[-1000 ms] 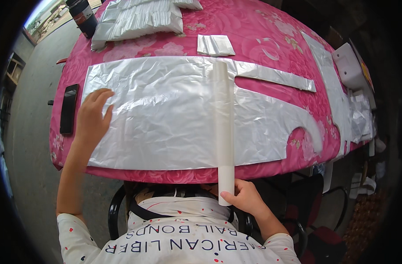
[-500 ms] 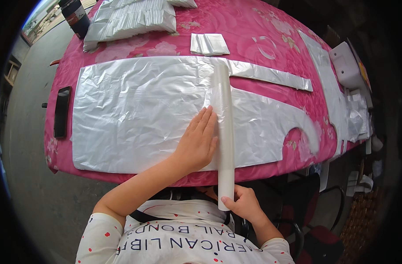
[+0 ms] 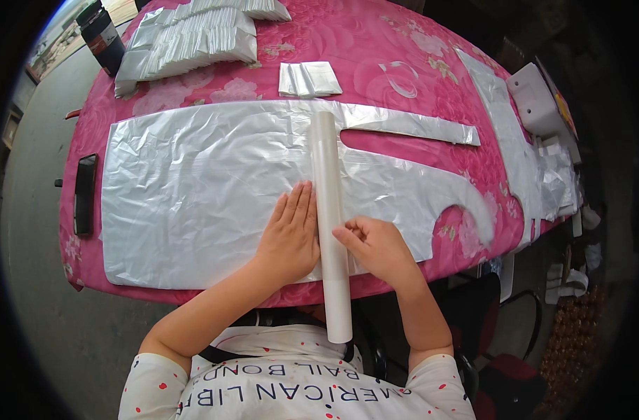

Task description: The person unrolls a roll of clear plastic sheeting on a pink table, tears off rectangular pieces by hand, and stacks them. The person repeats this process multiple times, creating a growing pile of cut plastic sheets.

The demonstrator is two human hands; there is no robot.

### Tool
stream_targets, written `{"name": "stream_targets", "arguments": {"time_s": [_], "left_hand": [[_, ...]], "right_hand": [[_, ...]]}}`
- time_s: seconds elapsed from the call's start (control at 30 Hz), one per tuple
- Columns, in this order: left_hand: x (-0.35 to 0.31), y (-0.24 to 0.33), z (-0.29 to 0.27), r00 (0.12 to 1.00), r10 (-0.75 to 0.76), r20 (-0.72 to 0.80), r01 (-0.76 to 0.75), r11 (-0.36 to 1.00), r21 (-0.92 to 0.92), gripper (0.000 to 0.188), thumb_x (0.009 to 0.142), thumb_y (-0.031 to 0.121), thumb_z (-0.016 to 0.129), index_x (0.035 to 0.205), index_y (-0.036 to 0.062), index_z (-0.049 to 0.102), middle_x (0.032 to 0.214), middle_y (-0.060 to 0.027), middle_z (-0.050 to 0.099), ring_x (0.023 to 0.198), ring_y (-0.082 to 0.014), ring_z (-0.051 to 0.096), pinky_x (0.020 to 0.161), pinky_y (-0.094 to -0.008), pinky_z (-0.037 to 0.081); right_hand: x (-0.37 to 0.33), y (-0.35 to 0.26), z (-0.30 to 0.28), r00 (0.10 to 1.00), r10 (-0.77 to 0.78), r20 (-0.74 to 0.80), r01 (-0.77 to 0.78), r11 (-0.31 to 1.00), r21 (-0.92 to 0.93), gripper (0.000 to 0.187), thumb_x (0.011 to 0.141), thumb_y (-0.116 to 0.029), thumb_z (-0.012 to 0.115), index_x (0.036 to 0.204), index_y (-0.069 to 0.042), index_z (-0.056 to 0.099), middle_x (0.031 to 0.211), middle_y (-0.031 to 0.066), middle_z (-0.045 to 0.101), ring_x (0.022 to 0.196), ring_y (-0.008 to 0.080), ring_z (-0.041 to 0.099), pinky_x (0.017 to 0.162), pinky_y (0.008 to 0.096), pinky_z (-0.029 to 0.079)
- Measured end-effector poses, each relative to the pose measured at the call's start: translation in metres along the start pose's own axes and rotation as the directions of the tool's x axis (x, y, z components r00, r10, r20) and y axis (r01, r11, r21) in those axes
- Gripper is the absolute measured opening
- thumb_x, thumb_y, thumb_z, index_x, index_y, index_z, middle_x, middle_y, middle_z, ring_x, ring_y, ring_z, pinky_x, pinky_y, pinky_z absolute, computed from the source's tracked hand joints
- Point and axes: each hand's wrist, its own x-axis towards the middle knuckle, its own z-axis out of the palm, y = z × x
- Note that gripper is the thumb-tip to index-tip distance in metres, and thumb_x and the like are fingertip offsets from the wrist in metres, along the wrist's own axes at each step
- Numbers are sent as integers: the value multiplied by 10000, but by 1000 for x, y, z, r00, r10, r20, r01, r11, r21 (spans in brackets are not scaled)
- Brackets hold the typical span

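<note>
Both hands now flank the long white roll (image 3: 328,217) on the silvery plastic sheet (image 3: 200,196). The left hand (image 3: 290,234) lies flat and open against it; the right hand (image 3: 377,246), moved up from the roll's near end, pinches its side with loosely curled fingers.

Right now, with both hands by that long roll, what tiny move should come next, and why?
Probably press the roll down and nudge it left over the plastic sheet. The left hand lies flat on the sheet beside the roll, the right hand touches its other side, and the sheet looks spread flat.
</note>
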Motion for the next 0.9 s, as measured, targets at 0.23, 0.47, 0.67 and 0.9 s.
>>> {"name": "stream_targets", "arguments": {"time_s": [0.23, 0.47, 0.67, 0.9], "left_hand": [[0, -4, -1, 999, 44, 7, -45, 998, 43, 604, 821, 227, 389, 1297, -137, 316, 1386, -276, 293, 1318, -377, 250, 1094, -459, 157], [-1, -5, -5, 998, 43, 35, -42, 999, -30, 620, 809, 223, 399, 1302, -140, 302, 1406, -279, 244, 1334, -376, 209, 1101, -450, 136], [-1, -5, -2, 998, 49, 35, -48, 999, -23, 634, 804, 235, 406, 1314, -126, 298, 1400, -275, 266, 1337, -365, 215, 1101, -449, 139], [-3, -5, 2, 997, 67, -30, -67, 998, -4, 615, 815, 228, 406, 1289, -151, 310, 1370, -299, 299, 1306, -401, 266, 1089, -464, 165]], "right_hand": [[140, -1, -9, 995, 100, -8, -70, 748, 660, 312, 871, -293, 575, 934, 13, 589, 859, 76, 623, 725, 142, 577, 688, 265, 472], [193, 37, -34, 962, 206, -179, 219, -193, 956, 143, 876, -132, 516, 961, -25, 558, 955, 85, 628, 932, 219, 606, 817, 381, 490], [171, 63, -136, 859, 103, -501, 512, -150, 846, 253, 934, -190, 421, 1042, -31, 585, 1029, 75, 637, 949, 206, 609, 856, 353, 483], [132, -112, -32, 676, -457, -578, 735, 475, 485, 255, 921, -219, 515, 988, -3, 632, 893, 89, 661, 821, 102, 601, 707, 240, 456]]}}
